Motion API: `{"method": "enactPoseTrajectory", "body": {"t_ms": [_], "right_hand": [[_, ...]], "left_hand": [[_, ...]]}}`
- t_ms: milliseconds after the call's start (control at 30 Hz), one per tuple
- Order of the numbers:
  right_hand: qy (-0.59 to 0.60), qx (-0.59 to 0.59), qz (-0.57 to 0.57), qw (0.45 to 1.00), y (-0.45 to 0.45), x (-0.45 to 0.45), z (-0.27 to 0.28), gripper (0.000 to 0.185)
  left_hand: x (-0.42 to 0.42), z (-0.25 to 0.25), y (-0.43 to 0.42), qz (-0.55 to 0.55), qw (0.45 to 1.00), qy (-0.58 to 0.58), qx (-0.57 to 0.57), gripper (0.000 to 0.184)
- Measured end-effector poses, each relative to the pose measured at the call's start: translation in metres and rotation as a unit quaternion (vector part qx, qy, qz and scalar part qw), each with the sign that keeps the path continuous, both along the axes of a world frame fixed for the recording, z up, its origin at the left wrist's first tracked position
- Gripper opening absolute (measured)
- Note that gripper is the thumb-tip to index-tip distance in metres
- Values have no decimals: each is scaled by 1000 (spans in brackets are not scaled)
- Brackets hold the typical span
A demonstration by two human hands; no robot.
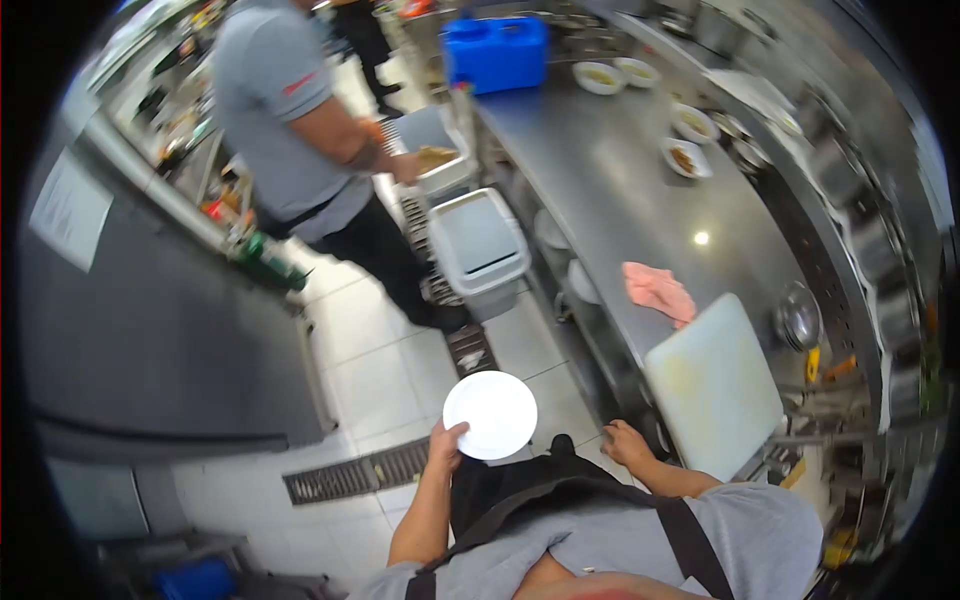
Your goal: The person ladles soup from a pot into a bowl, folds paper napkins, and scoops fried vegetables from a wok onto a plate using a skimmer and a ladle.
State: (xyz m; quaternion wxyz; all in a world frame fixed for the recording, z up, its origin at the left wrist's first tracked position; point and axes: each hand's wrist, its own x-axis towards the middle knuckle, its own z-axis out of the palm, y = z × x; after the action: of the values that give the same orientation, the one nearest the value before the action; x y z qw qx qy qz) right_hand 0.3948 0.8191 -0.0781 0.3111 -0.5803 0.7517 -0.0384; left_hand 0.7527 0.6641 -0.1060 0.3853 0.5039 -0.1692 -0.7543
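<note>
My left hand (447, 445) grips the edge of a round white plate (490, 415), thumb on its upper face and fingers underneath. The plate is bare and is held out over the floor in front of my body. My right hand (626, 444) hangs beside the steel counter, fingers loosely bent and a little apart, with nothing visible in it. Nearest to it is a white cutting board (712, 385) with yellowish stains, on the counter's near end. A crumpled pink cloth (659, 291) lies just beyond the board.
The steel counter (590, 170) carries several food bowls (686, 158), metal bowls (798, 316) and a blue jerrycan (496, 53). Lidded grey bins (480, 240) stand alongside. A co-worker (290, 130) in a grey shirt reaches over one bin. A dark cabinet (170, 330) stands left; drain grates (370, 470) cross the tiles.
</note>
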Motion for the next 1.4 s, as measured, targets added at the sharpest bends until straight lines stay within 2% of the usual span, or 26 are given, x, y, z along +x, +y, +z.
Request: {"method": "enactPoseTrajectory", "body": {"t_ms": [100, 167, 200, 267, 333, 400, 467, 533, 633, 700, 733, 767, 800, 867, 1000, 1067, 1100, 1167, 1233, 1300, 1333, 1400], "right_hand": [[21, -17, 48, 999, -26, 11, -9, 36], [54, 36, -18, 998, -48, 33, -20, 36], [50, 35, 4, 998, -62, 43, -23, 36], [65, 107, 26, 992, -87, 68, -24, 34], [55, 112, 20, 992, -115, 97, -14, 34], [64, 103, 75, 990, -138, 113, -12, 35], [84, 107, 85, 987, -157, 130, -3, 34], [75, 132, 8, 988, -179, 156, 19, 32], [69, 150, 10, 986, -233, 193, 27, 31], [42, 117, 13, 992, -284, 218, 16, 30], [20, 96, 19, 995, -306, 230, 15, 30], [-15, 121, 46, 991, -341, 246, 18, 31], [7, 54, 87, 995, -371, 265, 14, 29], [-86, -18, 42, 995, -432, 312, 40, 34], [-102, 42, 67, 992, -535, 372, 58, 34], [-80, -45, 250, 964, -571, 391, 62, 33], [-18, -91, 374, 923, -591, 400, 59, 35], [-16, -87, 358, 929, -615, 410, 57, 34], [-16, -55, 280, 958, -642, 425, 57, 33], [-8, -37, 195, 980, -665, 440, 56, 32], [-3, -27, 157, 987, -672, 447, 55, 31], [6, -13, 80, 997, -685, 457, 50, 30]], "left_hand": [[98, 44, 15, 68, 997, 4, -21, 53], [157, 60, 18, 125, 992, 0, -32, 53], [182, 69, 14, 153, 988, 4, -35, 52], [225, 82, 4, 183, 982, 3, -42, 52], [261, 91, -18, 246, 966, 5, -78, 51], [294, 102, -56, 263, 960, 29, -93, 50], [321, 118, -108, 298, 944, 47, -133, 48], [351, 121, -165, 309, 937, 52, -157, 49], [388, 132, -241, 367, 911, 25, -188, 47], [417, 129, -278, 375, 906, 17, -195, 46], [430, 127, -287, 387, 902, 10, -190, 45], [439, 135, -300, 385, 902, 16, -192, 45], [446, 138, -307, 383, 904, 22, -190, 46], [471, 120, -315, 391, 906, -15, -159, 48], [491, 107, -349, 405, 909, 21, -96, 51], [498, 105, -384, 397, 913, 36, -83, 51], [502, 104, -412, 395, 914, 40, -87, 51], [511, 103, -471, 368, 923, 62, -93, 50], [520, 101, -543, 347, 934, 45, -75, 46], [524, 110, -626, 280, 943, 122, -134, 48], [522, 114, -668, 257, 953, 88, -134, 48], [515, 124, -750, 191, 962, 101, -168, 48]]}}
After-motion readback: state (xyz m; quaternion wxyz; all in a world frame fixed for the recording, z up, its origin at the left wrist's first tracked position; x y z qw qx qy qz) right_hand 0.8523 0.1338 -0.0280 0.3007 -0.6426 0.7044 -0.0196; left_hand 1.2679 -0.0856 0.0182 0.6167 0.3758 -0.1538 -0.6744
